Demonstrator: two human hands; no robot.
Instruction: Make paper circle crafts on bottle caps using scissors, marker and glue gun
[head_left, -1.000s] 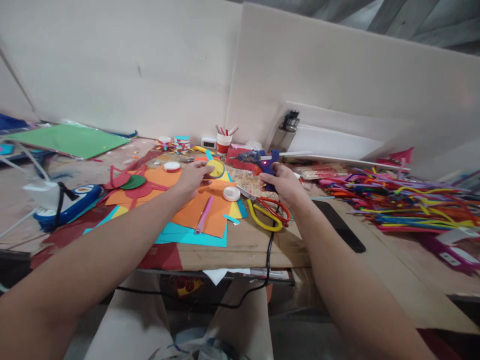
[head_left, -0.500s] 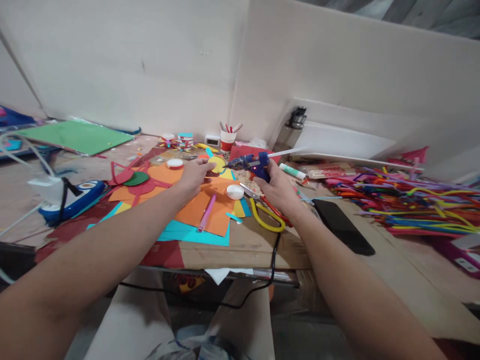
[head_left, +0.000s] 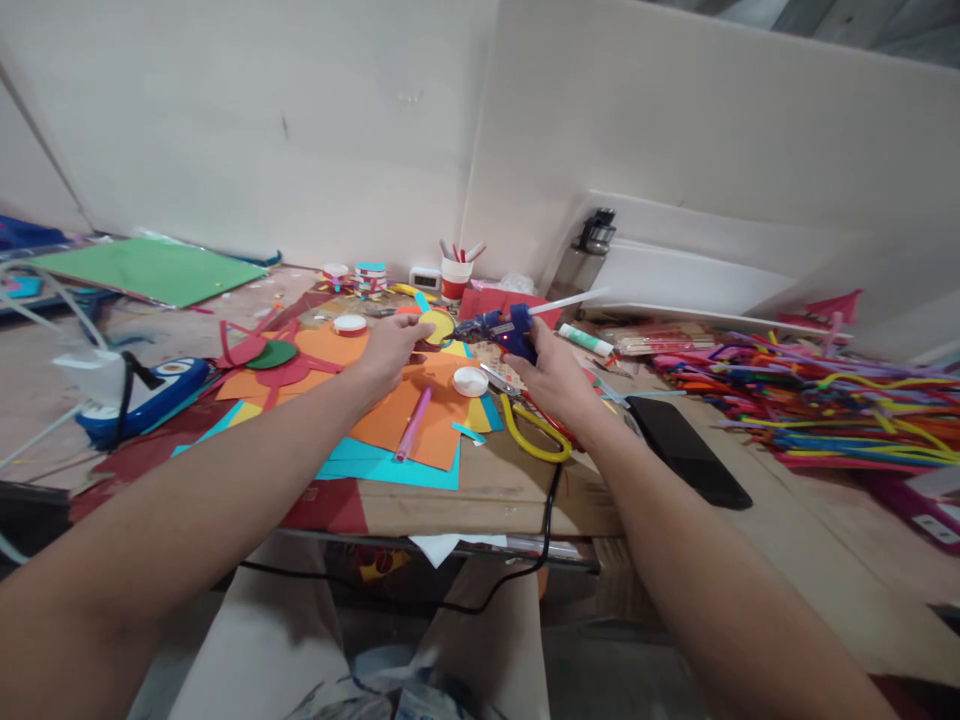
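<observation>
A blue hot glue gun [head_left: 510, 330] is gripped in my right hand [head_left: 559, 375], a clear glue stick [head_left: 566, 302] jutting from its back end. Its nozzle points left and meets the edge of a round yellow piece [head_left: 436, 327] with a light blue strip [head_left: 421, 302] at its top. My left hand [head_left: 391, 352] pinches that round piece at its left side. Below the hands lie orange paper sheets [head_left: 375, 425], a pink pen [head_left: 414, 425] and a white round lid [head_left: 470, 381]. Scissors with yellow handles [head_left: 536, 435] rest under my right hand.
Red and green paper shapes [head_left: 274, 357] lie at left, near a blue and white device [head_left: 146, 400]. A black phone [head_left: 686, 450] and a heap of pipe cleaners [head_left: 840, 400] are at right. The gun's black cord [head_left: 551, 510] hangs over the table edge.
The glue gun has shifted very slightly left, its nozzle now at the round yellow piece's lower right edge. Both hands keep their grips.
</observation>
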